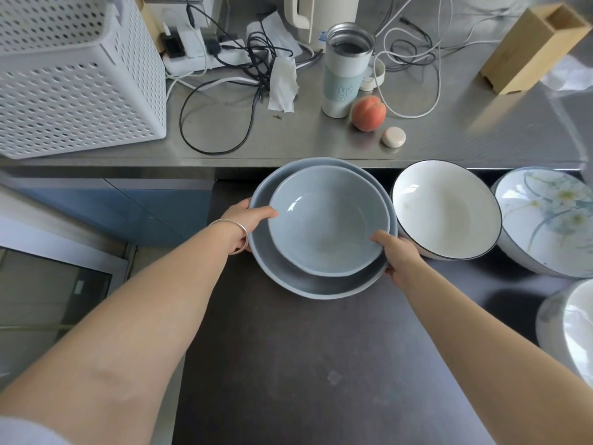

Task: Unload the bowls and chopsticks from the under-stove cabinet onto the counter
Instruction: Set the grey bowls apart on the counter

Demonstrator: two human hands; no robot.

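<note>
Two grey-blue bowls are nested, the smaller bowl (pixel 327 220) sitting inside the larger bowl (pixel 288 277). They are over the dark surface (pixel 288 364) below the steel counter (pixel 288 139). My left hand (pixel 247 223) grips the stack's left rim, thumb over the edge. My right hand (pixel 398 252) grips the right rim, thumb on the inner bowl's edge. To the right stand a white bowl with a dark rim (pixel 446 210), a flower-patterned bowl (pixel 545 220) and part of another bowl (pixel 574 326). No chopsticks are visible.
On the steel counter sit a white perforated basket (pixel 73 75), tangled cables with a power strip (pixel 224 53), a tumbler (pixel 345 69), a peach (pixel 368 112), a small white case (pixel 393 136) and a wooden holder (pixel 532 46).
</note>
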